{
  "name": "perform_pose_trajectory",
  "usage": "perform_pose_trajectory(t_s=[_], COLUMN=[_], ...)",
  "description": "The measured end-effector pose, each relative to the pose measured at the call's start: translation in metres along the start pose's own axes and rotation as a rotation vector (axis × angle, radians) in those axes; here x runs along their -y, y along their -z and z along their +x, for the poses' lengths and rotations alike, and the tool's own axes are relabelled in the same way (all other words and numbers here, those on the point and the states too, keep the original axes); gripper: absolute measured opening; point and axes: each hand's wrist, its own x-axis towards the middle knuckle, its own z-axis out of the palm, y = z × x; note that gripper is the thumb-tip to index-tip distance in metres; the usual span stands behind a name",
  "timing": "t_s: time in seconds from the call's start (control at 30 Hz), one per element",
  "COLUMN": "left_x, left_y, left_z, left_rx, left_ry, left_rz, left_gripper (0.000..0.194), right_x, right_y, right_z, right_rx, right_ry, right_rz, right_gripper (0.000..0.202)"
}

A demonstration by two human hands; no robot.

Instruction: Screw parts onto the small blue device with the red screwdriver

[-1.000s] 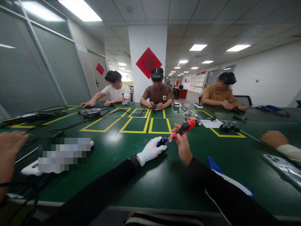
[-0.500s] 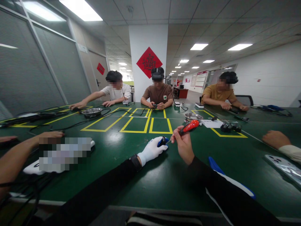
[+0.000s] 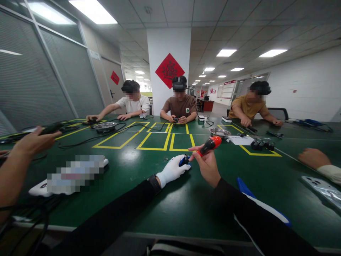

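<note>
My left hand (image 3: 170, 170), in a white glove with blue fingertips, is closed around a small black part with a metal top (image 3: 185, 158), resting near the table surface. In my bare right hand (image 3: 209, 169) is a screwdriver with a red and black handle (image 3: 211, 145). The handle slants up to the right, and its lower end points toward the black part. Fingers hide most of the shaft, so I cannot tell whether the tip touches the part. A few tiny pieces (image 3: 166, 159) lie just beyond my left hand.
A blue and white glove (image 3: 262, 204) lies by my right forearm, with a phone (image 3: 323, 192) farther right. Several black parts (image 3: 262, 144) sit near white paper (image 3: 241, 140) and a metal bowl (image 3: 220, 132). Co-workers sit opposite; another person's arm (image 3: 16, 170) reaches in at left.
The screwdriver handle has shifted slightly left and tilted more upright, and my right fingers have moved along it toward the part. At left, a neighbour's hand has lifted, holding a dark object.
</note>
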Motion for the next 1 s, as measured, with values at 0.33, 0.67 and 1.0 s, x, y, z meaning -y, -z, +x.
perform_pose_trajectory(t_s=[0.33, 0.67, 1.0], left_x=[-0.0010, -0.0018, 0.0015], left_y=[0.0001, 0.0009, -0.0010], left_z=[0.0000, 0.0000, 0.0009], left_rx=[-0.009, -0.007, -0.022], left_ry=[0.032, -0.012, 0.001], left_rz=[0.013, 0.030, 0.031], left_gripper=[0.032, 0.025, 0.029], right_x=[-0.0025, -0.0021, -0.0019], right_y=[0.0058, 0.0038, 0.0029], right_z=[-0.0042, 0.0015, -0.0051], right_rx=[-0.006, 0.032, -0.027], right_ry=[0.016, 0.006, 0.077], right_rz=[0.048, 0.054, -0.082], right_gripper=[0.029, 0.021, 0.021])
